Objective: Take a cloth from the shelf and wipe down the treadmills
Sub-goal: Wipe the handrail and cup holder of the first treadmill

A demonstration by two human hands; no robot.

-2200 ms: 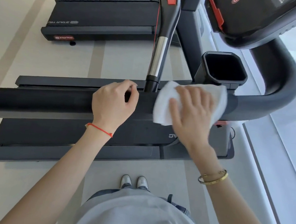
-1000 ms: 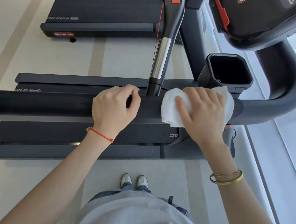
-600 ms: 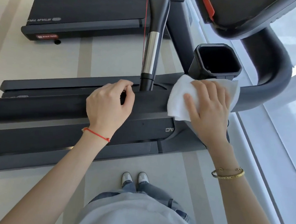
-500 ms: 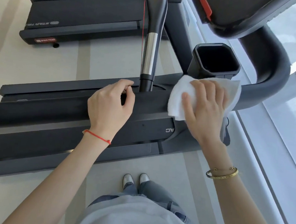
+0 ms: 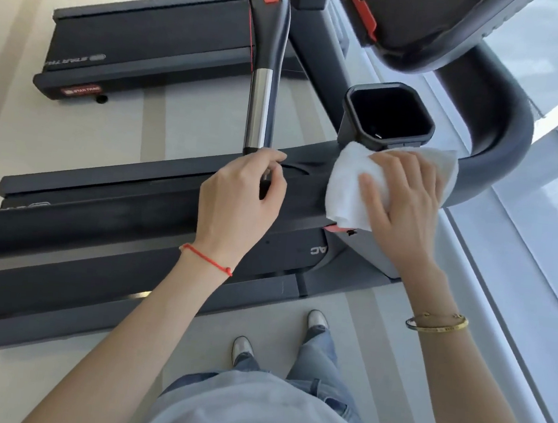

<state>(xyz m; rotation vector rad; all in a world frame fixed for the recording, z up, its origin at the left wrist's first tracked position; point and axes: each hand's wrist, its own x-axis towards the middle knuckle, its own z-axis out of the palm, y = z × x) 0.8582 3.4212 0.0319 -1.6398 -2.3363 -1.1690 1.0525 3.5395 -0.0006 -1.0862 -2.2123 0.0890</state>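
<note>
Head view: white cloth (image 5: 352,188) under flat, spread right-hand fingers (image 5: 380,201) on treadmill handrail (image 5: 97,223), left-hand fingers (image 5: 268,169) curled over rail.

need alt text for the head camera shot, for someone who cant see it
A person's right hand presses a white cloth onto a dark treadmill handrail just below a black cup holder. Their left hand grips the same rail beside a chrome post. A second treadmill stands beyond.

L hand (image 5: 237,203) curled, palm down, fingers hooked over the rail (image 5: 104,224), forearm reaching up from lower left; R hand (image 5: 400,203) flat w/ fingers spread, pressing the cloth (image 5: 345,187), wrist bent, forearm from lower right.
</note>
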